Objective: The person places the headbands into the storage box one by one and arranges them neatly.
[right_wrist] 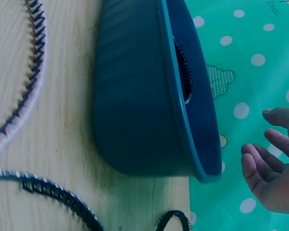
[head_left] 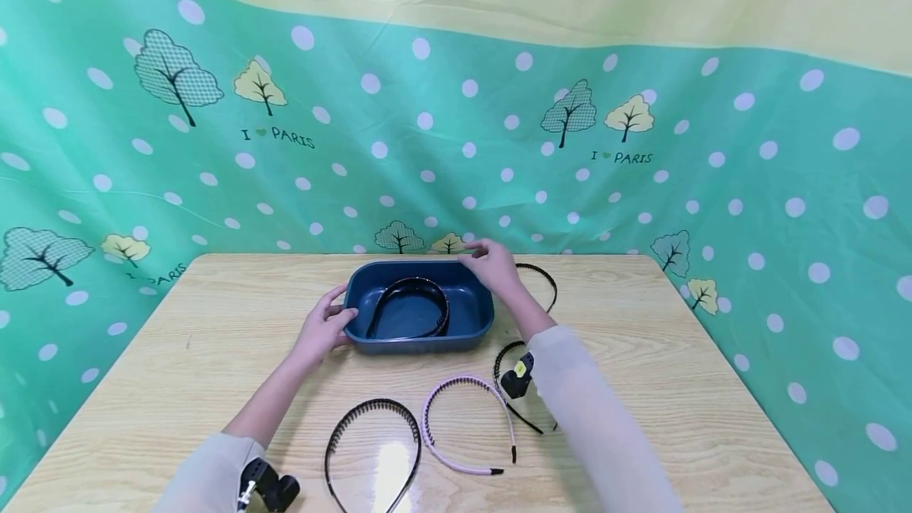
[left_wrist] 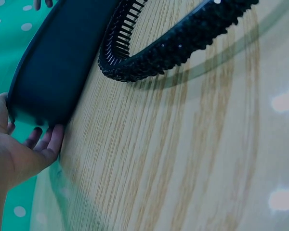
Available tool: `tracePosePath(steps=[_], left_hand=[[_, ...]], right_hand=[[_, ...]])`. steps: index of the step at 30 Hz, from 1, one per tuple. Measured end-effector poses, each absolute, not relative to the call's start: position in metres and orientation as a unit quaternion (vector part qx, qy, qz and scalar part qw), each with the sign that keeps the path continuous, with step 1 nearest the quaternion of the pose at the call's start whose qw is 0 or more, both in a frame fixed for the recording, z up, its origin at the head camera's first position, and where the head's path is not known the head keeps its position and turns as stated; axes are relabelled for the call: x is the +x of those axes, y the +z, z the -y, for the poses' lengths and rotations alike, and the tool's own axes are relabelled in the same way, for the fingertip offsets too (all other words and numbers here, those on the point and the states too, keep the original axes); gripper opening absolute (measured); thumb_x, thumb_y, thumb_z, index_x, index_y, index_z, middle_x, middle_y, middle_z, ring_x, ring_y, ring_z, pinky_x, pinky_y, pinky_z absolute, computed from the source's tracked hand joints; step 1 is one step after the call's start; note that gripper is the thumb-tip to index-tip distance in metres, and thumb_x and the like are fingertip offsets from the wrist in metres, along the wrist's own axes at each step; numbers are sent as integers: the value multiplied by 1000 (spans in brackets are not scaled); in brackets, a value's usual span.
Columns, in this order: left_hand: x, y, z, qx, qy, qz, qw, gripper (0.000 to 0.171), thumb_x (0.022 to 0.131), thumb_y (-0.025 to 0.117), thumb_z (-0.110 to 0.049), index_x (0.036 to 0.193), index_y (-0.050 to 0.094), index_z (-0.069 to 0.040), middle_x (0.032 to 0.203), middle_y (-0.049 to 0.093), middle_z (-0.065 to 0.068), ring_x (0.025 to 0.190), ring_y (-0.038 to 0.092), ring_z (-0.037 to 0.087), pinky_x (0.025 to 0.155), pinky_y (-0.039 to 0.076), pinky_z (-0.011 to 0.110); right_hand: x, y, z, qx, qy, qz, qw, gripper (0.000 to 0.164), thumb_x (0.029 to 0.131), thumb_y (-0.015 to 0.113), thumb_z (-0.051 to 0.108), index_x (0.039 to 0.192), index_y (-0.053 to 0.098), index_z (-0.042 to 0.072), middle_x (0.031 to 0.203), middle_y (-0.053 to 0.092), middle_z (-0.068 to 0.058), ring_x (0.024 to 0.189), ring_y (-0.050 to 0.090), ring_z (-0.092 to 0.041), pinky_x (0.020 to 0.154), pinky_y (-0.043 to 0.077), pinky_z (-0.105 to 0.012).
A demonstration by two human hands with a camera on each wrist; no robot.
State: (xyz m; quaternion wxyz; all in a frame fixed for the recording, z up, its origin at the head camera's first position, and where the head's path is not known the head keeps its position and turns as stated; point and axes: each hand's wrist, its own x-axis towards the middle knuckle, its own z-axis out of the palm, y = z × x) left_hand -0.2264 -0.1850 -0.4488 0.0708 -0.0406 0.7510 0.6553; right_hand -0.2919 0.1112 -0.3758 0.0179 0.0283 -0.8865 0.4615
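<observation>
A dark blue plastic bin [head_left: 420, 345] stands toward the back of the table, with a black headband [head_left: 409, 282] lying inside it. At the bin's left end my left hand [head_left: 324, 329] grips it, thumb at the rim and fingers against the outer wall; the left wrist view shows those fingers [left_wrist: 53, 139] bent round the end. My right hand [head_left: 493, 266] is by the back right corner of the bin. Seen from the right wrist, this hand [right_wrist: 274, 163] holds nothing and stands apart from the rim, its fingers loosely bent.
On the table [head_left: 235, 339], a black toothed headband [head_left: 378, 404] and a lilac headband [head_left: 466, 378] lie in front of the bin. Another black headband [head_left: 499, 362] lies partly under my right forearm, and one more [head_left: 549, 279] behind it. A green dotted cloth [head_left: 456, 133] hangs behind.
</observation>
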Motion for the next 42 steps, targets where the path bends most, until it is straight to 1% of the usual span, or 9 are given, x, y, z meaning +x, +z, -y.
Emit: tracePosePath(steps=[5,12,15,22,26,32,36,38,42], left_hand=[[-229,-456,186,-37,649,-758,62,61,96,50,-21,149,22,-18,137,36,27,99,60,26,73,58,30],[-228,-454,185,-39,649,-757,68,61,96,49,-20,150,21,-16,138,35,28,101,59,28,74,58,32],[-228,-454,185,-38,650,-756,68,61,96,49,-20,150,21,-16,138,35,28,101,59,28,73,58,31],[-230,-458,186,-37,649,-757,64,61,96,50,-21,150,21,-17,138,35,28,98,60,25,73,58,30],[-230,-457,185,-38,653,-754,66,61,96,50,-22,150,21,-18,138,35,27,100,59,26,73,58,31],[-231,-458,186,-40,652,-754,68,62,96,50,-21,150,20,-18,138,34,27,100,59,26,74,58,31],[-231,-456,186,-41,651,-755,67,61,96,50,-21,150,20,-18,139,34,27,101,59,28,74,58,32],[-230,-455,186,-42,651,-755,67,61,96,50,-21,150,21,-19,139,34,27,102,59,28,74,58,32],[-229,-455,186,-40,651,-755,67,62,96,50,-20,150,20,-18,139,34,28,102,59,29,74,58,32]], right_hand=[[-294,-373,-122,30,445,894,31,40,89,63,32,122,60,9,114,63,-12,100,60,-27,81,52,-38],[-298,-373,-142,10,435,900,34,39,90,61,34,122,60,12,115,61,-12,100,58,-27,78,51,-37],[-301,-374,-151,-1,432,901,32,41,90,61,35,124,58,13,116,60,-11,102,57,-27,80,50,-38],[-305,-379,-173,-9,431,902,37,44,90,60,33,126,57,8,118,56,-14,104,55,-30,82,50,-40],[-304,-382,-185,-17,425,904,42,43,91,60,33,126,57,8,120,56,-15,105,55,-30,82,50,-40],[-302,-384,-206,-34,421,906,41,44,92,58,30,128,55,5,119,56,-19,102,55,-32,79,50,-38],[-300,-386,-219,-44,409,911,39,44,93,57,29,129,54,5,118,55,-19,101,54,-32,78,49,-38],[-299,-388,-225,-44,400,914,39,43,93,56,29,128,54,5,118,55,-20,102,54,-33,79,49,-40],[-297,-393,-236,-38,385,921,37,43,92,56,28,126,55,2,121,55,-23,108,52,-36,86,48,-44]])
